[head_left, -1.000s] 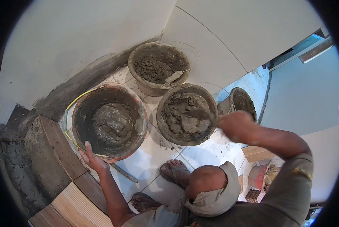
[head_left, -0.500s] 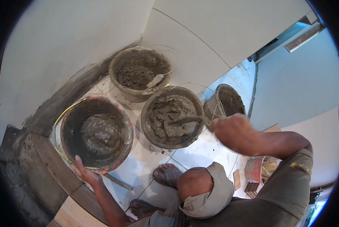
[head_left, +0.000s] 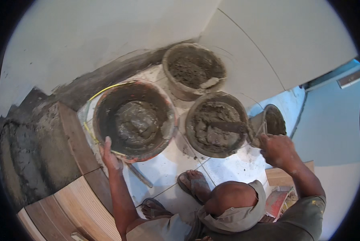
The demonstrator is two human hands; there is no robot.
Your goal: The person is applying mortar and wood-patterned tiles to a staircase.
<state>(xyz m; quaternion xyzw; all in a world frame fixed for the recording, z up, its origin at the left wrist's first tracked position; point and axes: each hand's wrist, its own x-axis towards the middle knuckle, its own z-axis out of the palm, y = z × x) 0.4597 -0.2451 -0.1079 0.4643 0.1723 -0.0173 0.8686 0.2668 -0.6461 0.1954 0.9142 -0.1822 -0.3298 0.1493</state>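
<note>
My left hand (head_left: 112,158) grips the near left rim of a large, reddish-edged bucket (head_left: 171,116), with part of the fingers hidden. Wet grey mortar (head_left: 137,122) lies in the bottom of this bucket. In my right hand (head_left: 279,152) is the handle of a trowel (head_left: 228,127), its dark blade reaching left over the middle bucket (head_left: 190,138). Thick, lumpy mortar (head_left: 212,140) fills much of that bucket, under and around the blade. Whether the blade touches the mortar, I cannot tell.
Behind stands another bucket (head_left: 176,86) of mortar with a mortar-caked tool (head_left: 209,83) at its rim. A smaller bucket (head_left: 264,117) leans at the right. A rod (head_left: 139,175) lies on the tiled floor beside the left bucket. Wood-look tiles (head_left: 83,201) form a step at lower left.
The view has swung, so the buckets appear farther right. My right hand has turned the trowel, and more of its blade shows above the mortar. My left hand stays at the bucket rim.
</note>
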